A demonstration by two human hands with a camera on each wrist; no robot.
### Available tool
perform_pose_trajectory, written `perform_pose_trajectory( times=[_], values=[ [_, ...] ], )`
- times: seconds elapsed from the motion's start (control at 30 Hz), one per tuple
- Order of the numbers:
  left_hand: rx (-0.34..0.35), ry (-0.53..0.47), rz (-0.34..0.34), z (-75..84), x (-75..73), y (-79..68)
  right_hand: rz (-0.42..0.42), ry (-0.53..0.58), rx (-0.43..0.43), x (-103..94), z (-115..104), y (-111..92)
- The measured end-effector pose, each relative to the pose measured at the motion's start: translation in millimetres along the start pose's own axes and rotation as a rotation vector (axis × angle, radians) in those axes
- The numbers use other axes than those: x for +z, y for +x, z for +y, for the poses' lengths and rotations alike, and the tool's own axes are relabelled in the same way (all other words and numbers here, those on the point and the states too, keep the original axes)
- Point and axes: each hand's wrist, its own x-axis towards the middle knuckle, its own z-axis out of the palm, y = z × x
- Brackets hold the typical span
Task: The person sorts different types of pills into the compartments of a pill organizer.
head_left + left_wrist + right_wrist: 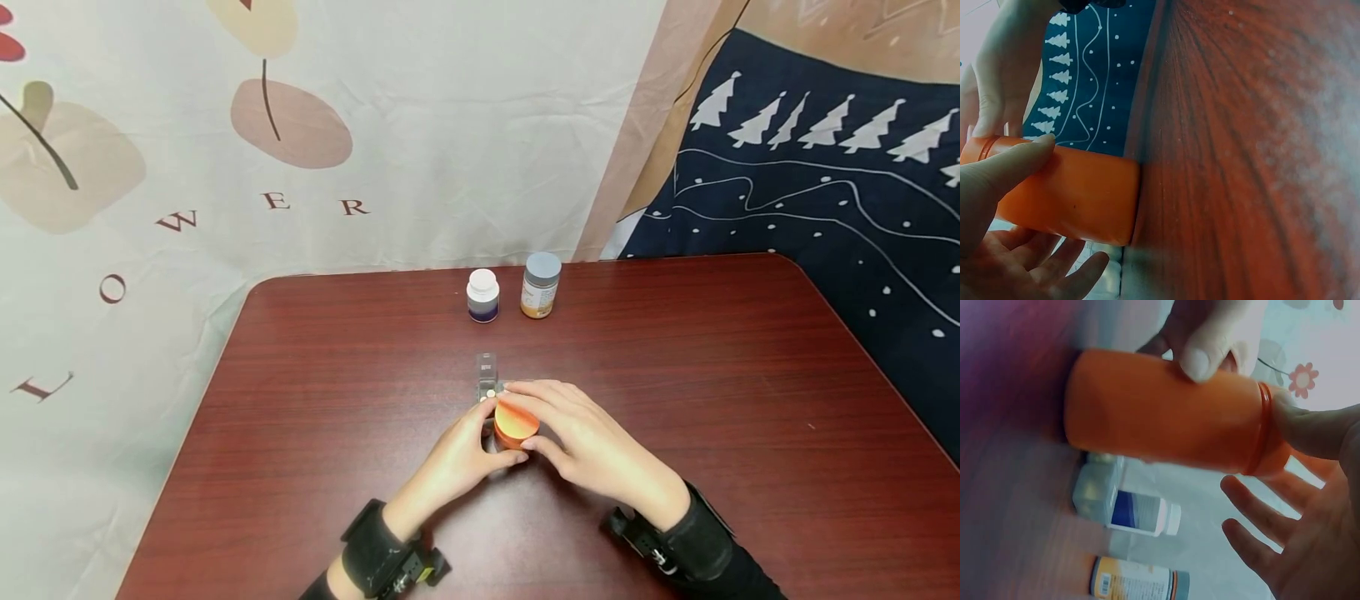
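Note:
An orange bottle [516,423] with an orange lid stands upright on the table between both hands. My left hand [459,457] grips its body, with the thumb [1019,164] along the near side and the fingers on the other. At the top, my right hand [576,432] holds the lid [1272,434] between thumb and fingers. Just behind the bottle sits a clear pill box [487,367] with one compartment lid raised and pale pills inside. The bottle and my hands hide part of the box.
Farther back on the reddish-brown table [345,375] stand a white and purple bottle [483,297] and a grey-lidded jar [540,286] with a yellow base. A pale printed cloth [450,125] hangs behind the table, and a dark blue tree-patterned cloth [810,192] is at the right.

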Motion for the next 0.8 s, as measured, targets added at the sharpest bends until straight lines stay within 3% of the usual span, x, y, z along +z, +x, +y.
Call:
perform_pose_trajectory(
  times=[0.2,0.5,0.8],
  values=[
    [0.006,-0.002,0.000,1.3,-1.2,-0.4,0.072,-0.063,0.029,6.8,-5.7,2.3],
    [-0.003,0.007,0.020,4.1,1.5,-1.6,0.269,-0.237,0.111,21.2,-16.0,6.3],
    [-0.003,0.042,0.050,7.1,4.4,-1.5,0.400,-0.288,0.194,33.8,-26.0,5.6]
  ],
)
